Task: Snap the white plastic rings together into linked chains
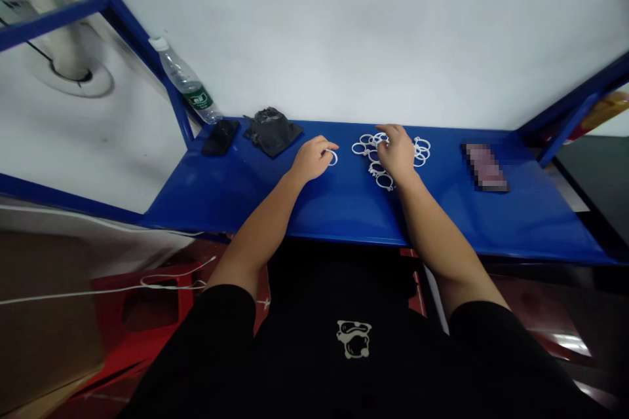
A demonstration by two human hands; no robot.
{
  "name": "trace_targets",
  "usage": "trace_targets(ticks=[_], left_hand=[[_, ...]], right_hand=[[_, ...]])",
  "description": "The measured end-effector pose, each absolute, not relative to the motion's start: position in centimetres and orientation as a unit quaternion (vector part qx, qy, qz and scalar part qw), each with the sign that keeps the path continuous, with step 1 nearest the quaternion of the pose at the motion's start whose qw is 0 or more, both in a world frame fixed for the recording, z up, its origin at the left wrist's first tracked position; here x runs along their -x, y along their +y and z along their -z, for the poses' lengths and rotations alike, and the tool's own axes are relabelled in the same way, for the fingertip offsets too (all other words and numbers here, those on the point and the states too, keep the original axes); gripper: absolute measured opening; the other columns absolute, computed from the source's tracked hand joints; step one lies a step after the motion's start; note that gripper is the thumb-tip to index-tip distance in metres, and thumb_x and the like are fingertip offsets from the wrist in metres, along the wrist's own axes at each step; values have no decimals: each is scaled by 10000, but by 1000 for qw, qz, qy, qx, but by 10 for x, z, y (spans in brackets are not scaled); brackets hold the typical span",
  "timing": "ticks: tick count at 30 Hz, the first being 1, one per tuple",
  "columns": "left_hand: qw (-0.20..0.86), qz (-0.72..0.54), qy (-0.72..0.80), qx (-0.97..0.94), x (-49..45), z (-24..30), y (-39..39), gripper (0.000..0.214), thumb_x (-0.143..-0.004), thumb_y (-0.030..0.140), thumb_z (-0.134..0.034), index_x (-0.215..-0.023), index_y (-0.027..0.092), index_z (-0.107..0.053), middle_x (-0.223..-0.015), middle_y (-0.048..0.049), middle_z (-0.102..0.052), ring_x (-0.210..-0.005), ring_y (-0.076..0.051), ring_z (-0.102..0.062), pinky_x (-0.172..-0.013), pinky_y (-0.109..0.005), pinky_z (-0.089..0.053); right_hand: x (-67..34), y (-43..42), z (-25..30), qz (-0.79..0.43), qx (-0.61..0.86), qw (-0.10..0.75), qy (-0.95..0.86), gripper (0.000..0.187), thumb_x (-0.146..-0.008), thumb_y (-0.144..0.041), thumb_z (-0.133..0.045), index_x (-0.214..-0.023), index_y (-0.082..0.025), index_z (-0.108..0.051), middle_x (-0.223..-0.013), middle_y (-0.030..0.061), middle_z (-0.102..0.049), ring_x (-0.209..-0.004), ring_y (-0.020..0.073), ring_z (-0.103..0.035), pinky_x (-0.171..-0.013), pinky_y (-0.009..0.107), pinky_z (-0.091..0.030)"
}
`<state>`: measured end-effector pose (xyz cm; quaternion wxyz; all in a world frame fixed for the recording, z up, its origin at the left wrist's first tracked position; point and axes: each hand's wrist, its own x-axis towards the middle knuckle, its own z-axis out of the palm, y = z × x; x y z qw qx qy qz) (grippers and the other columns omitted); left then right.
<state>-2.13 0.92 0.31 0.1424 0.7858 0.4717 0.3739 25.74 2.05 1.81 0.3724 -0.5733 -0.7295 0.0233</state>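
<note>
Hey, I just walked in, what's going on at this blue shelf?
A person is handling small white plastic-looking rings at the blue shelf. The left hand holds a single white ring by its edge, apart from the others. The right hand is over the cluster of white rings; whether it grips one is hard to tell. Left of the hands are a black bag and a dark phone.
</note>
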Motion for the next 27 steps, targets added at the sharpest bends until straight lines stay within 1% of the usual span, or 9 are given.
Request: trace_targets(ticks=[2,5,7,9,12,15,18,21,27], left_hand=[[147,-363,460,-797,21,-1,10,460,-1005,59,-532,-1257,228,-878,-1163,-73,-816,-1041,-221,-769,-1008,-387,-624],[148,-342,449,-812,21,1,10,512,-1040,67,-500,-1398,225,-830,-1231,-76,-807,-1116,-224,-772,-1064,-395,-618],[147,-333,446,-818,21,2,10,518,-1052,71,-500,-1440,222,-808,-1277,-81,-803,-1137,-221,-773,-1074,-388,-616],[150,-327,447,-819,21,2,10,502,-1060,78,-512,-1445,216,-803,-1297,-86,-807,-1139,-221,-775,-1069,-380,-616],[151,-327,450,-817,20,0,9,459,-1064,88,-544,-1416,208,-814,-1268,-90,-823,-1119,-225,-778,-1043,-374,-617],[147,-335,446,-817,18,-3,7,410,-1046,92,-593,-1356,205,-836,-1209,-89,-838,-1071,-225,-785,-1009,-371,-622],[149,-340,436,-820,15,-5,4,355,-1007,69,-613,-1212,199,-873,-1130,-81,-847,-1019,-218,-792,-985,-360,-627],[151,-348,431,-819,13,-6,2,337,-974,52,-602,-1080,207,-882,-1085,-68,-854,-998,-214,-795,-974,-355,-633],[147,-376,413,-817,12,-4,4,363,-941,32,-585,-1036,216,-883,-1060,-54,-855,-991,-211,-796,-977,-362,-641]], right_hand=[[-249,16,-17,-48,544,366,-753,491,-960,-129,-566,-1383,-203,-804,-1410,171,-788,-1238,362,-757,-1069,554,-620],[-230,6,-15,-103,464,337,-813,379,-1042,-264,-575,-1335,-224,-812,-1299,144,-828,-1129,330,-767,-1019,513,-617],[-219,-1,-13,-135,411,317,-844,357,-1086,-358,-569,-1317,-234,-812,-1250,128,-843,-1087,315,-764,-996,484,-605],[-212,-5,-11,-160,387,304,-856,366,-1097,-420,-580,-1306,-226,-810,-1193,120,-853,-1033,300,-762,-952,449,-591],[-211,-5,-9,-180,393,293,-853,343,-1068,-416,-615,-1271,-223,-812,-1084,95,-857,-923,270,-748,-865,402,-560],[-214,-2,-8,-184,404,299,-844,288,-1015,-333,-616,-1194,-224,-815,-1007,75,-846,-850,247,-726,-818,378,-532],[-214,-2,-8,-184,418,309,-834,229,-938,-253,-616,-1071,-217,-798,-955,70,-830,-804,235,-709,-789,366,-514],[-209,-5,-10,-179,435,307,-827,170,-881,-230,-634,-981,-222,-772,-897,62,-809,-776,233,-696,-763,359,-492],[-203,-10,-13,-167,453,317,-816,106,-853,-230,-644,-918,-234,-729,-849,52,-777,-761,233,-675,-757,360,-468]])
